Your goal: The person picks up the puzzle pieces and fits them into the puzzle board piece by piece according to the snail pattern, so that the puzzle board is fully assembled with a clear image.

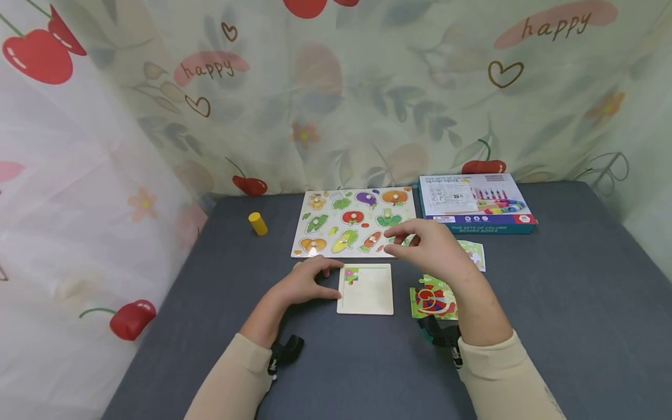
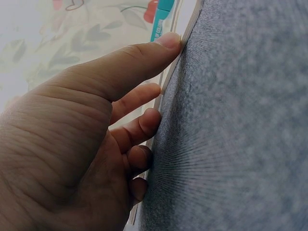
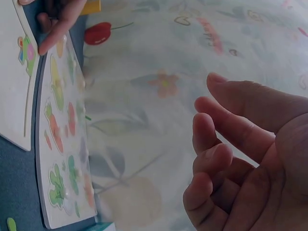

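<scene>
A small square wooden puzzle tray (image 1: 370, 294) lies on the table, with one colourful jigsaw piece (image 1: 350, 275) in its far left corner. My left hand (image 1: 304, 281) rests beside it; the thumb and index fingertip touch the tray's left edge, spread apart along it. My right hand (image 1: 427, 248) hovers over the near right corner of a vegetable peg board (image 1: 325, 233), its thumb and index finger apart and nothing between them. Jigsaw pieces with a red snail picture (image 1: 433, 298) lie right of the tray, partly hidden by the right wrist.
A boxed bead set (image 1: 475, 204) sits at the back right, next to the peg board. A yellow cylinder (image 1: 258, 223) stands at the back left. Another printed piece (image 1: 475, 255) shows behind the right forearm. A patterned curtain (image 1: 315, 116) hangs along the table's far edge.
</scene>
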`<state>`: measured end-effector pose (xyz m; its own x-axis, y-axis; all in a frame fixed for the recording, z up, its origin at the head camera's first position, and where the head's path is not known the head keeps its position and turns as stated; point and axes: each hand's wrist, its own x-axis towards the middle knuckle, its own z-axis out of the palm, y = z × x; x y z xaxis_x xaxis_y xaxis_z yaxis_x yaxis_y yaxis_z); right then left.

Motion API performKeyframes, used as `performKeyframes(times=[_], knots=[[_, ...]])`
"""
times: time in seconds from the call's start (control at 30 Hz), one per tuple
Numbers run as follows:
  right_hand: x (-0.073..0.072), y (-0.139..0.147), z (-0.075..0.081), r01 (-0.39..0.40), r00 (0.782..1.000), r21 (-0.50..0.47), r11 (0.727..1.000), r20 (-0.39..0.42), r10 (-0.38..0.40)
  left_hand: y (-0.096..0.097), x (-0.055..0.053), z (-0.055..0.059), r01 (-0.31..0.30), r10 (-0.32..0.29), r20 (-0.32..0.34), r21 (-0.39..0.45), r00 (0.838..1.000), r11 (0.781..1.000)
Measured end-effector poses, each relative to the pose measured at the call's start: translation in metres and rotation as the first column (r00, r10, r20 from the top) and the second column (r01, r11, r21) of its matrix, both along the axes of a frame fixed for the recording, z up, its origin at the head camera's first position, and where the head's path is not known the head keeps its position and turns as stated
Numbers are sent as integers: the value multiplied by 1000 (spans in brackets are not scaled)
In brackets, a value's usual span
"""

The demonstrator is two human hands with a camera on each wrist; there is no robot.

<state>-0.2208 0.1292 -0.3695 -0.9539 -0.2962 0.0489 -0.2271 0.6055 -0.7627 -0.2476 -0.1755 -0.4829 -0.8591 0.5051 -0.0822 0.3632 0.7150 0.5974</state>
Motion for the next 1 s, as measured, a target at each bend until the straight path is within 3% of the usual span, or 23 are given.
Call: performKeyframes(times=[0.2, 0.5, 1.0], knots=[[-3, 15, 2, 25, 1000, 9, 1000, 4, -25, 0, -1, 3, 18, -18, -31, 7, 999, 1000], [-9, 42, -2, 44, 997, 43, 998, 62, -47, 0, -2, 3, 10, -10, -26, 4, 1000, 1000], [-21, 80, -28, 9, 974, 76, 997, 225, -26, -1, -1, -4, 0, 0, 12, 16, 1000, 1000]])
